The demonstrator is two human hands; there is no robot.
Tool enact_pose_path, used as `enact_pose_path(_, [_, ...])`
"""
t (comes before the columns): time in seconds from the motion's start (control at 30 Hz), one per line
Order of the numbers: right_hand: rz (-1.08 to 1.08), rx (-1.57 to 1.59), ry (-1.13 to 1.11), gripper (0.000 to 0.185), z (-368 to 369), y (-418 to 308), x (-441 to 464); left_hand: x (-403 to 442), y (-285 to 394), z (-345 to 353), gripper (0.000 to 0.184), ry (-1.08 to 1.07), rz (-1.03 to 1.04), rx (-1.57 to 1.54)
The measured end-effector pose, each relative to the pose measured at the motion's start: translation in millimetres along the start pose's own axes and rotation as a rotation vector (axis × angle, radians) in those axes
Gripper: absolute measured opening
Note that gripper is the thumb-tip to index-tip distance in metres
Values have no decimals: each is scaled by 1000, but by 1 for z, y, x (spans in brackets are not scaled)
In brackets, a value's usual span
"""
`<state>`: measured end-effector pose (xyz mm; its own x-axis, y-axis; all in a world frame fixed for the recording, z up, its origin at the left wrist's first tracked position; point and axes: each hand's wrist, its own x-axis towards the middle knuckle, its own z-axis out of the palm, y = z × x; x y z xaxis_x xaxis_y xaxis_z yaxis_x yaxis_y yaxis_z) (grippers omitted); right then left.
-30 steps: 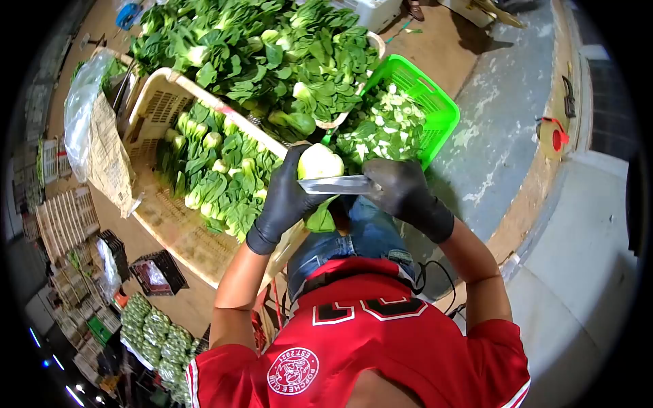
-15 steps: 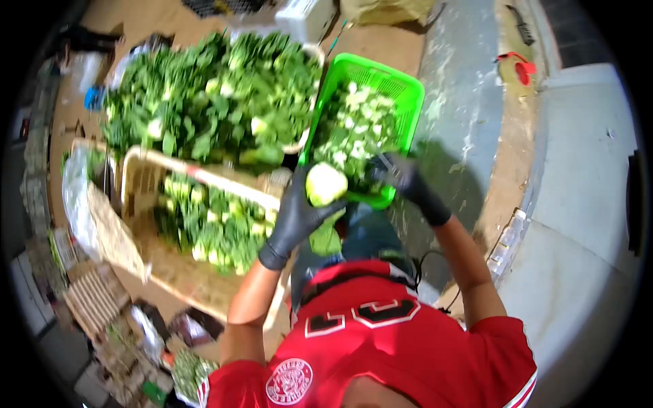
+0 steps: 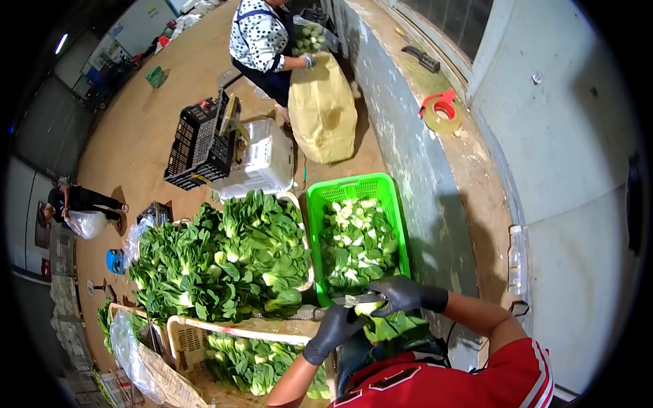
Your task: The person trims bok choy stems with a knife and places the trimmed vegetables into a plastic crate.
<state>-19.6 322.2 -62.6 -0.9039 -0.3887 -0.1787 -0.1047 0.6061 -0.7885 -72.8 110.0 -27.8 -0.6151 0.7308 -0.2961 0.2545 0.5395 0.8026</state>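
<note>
A head of bok choy [image 3: 391, 328] is held between my black-gloved hands, its leaves hanging toward my lap. My left hand [image 3: 333, 332] is closed on its base end from the left. My right hand [image 3: 403, 295] is closed around a small knife [image 3: 364, 298], whose grey blade lies across the base between the hands; its handle is hidden in the glove. Just beyond the hands stands a green basket [image 3: 314, 238] with cut leaf pieces and pale stem ends [image 3: 357, 241] in it.
Whole bok choy [image 3: 224, 255] are heaped in a crate at left; a beige crate [image 3: 178, 347] with more sits nearer me. A person [image 3: 262, 44] stands by a yellow sack [image 3: 323, 109]. A tape dispenser [image 3: 441, 112] and plastic bottle [image 3: 517, 262] lie on the right ledge.
The view has tipped up, showing more floor and a person by the sack. My hands have come together at the bok choy, with the right hand's blade now against its base.
</note>
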Motion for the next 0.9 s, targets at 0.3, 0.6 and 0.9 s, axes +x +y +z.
enact_pose_path(0.3, [217,808,-71,55,-24,34,-28,56,-135,42,49,416,-44,99])
enact_pose_path(0.6, [359,880,121,40,-6,1,74,2,-64,8,52,228,-86,-1074])
enact_pose_path(0.9, [255,855,-168,43,52,6,131,-102,-188,-57,39,868,160,-1593])
